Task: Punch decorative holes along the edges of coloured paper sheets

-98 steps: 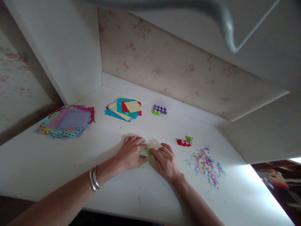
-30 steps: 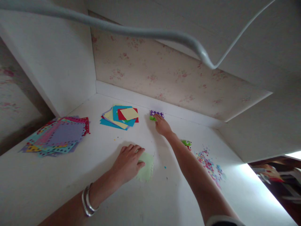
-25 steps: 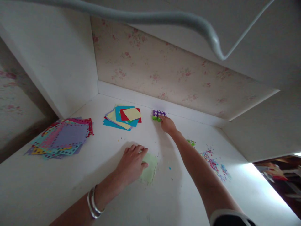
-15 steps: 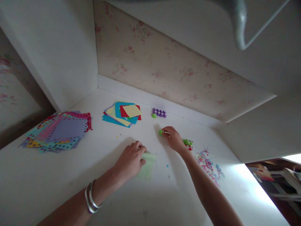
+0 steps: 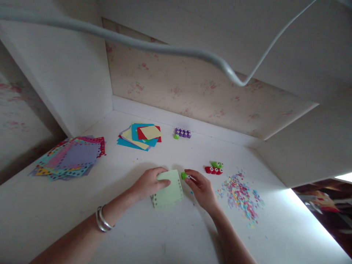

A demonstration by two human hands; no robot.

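A pale green sheet of paper with small punched holes along its left and right edges is pinched between the thumb and fingers of my left hand. My right hand grips a small green craft hole punch, just off the paper's upper right edge. Farther right lie red punches with eye-like white dots, and a pair of green punches behind them. Purple punches stand in rows near the wall, with one green punch in front.
A fanned stack of punched coloured sheets lies at the left. Plain coloured sheets are piled at the back. Punched-out paper bits are scattered at the right of the white table. A white cable crosses overhead.
My right hand has come nearer with the green punch, to the paper's edge. The paper now faces up more fully, with its punched edges showing. The camera view has shifted a little.
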